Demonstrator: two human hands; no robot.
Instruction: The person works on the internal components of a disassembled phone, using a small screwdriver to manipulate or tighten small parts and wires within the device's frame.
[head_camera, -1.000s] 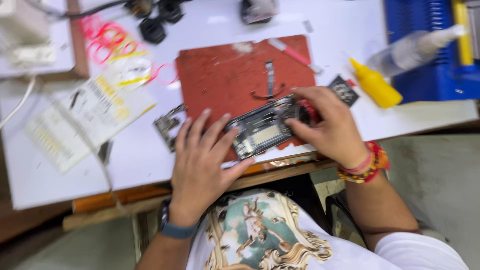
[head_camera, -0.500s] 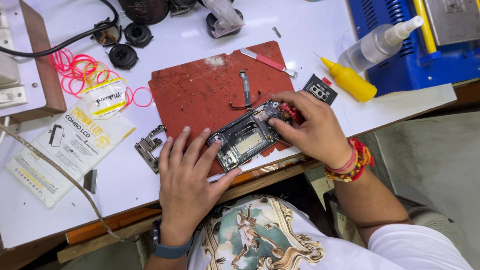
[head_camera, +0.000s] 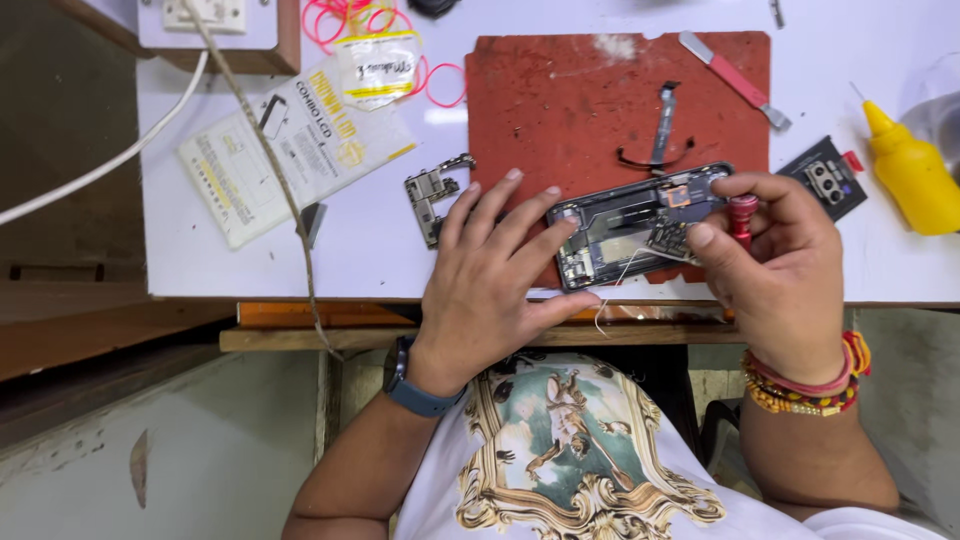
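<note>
Hands: two, both the person's own, working at the near edge of the white table (head_camera: 900, 270).
Left hand (head_camera: 490, 275): lying flat with its fingers spread wide, the fingertips pressing down on the left end of the opened phone (head_camera: 640, 225); gripping nothing.
Right hand (head_camera: 785, 265): fingers curling closed around one red-handled screwdriver (head_camera: 742, 215), holding it against the phone's right end.
Opened phone: one, back removed with its insides showing, lying aslant across the near edge of the red mat (head_camera: 560, 100).
Red mat: one, carrying one black flex strip (head_camera: 660, 135) just beyond the phone.
Pry tool (head_camera: 735, 78): one, pink-handled, lying across the mat's far right corner.
Metal bracket (head_camera: 432, 195): one, resting just left of the mat, beside the left hand's fingers.
Camera module (head_camera: 825, 180): one, black, lying right of the mat.
Yellow bottle (head_camera: 910, 175): one, lying at the table's right edge.
Printed packet (head_camera: 295, 145): one, white and yellow, sitting left of the mat.
Pink wire loops (head_camera: 345, 20): count unclear, tangling at the far edge.
</note>
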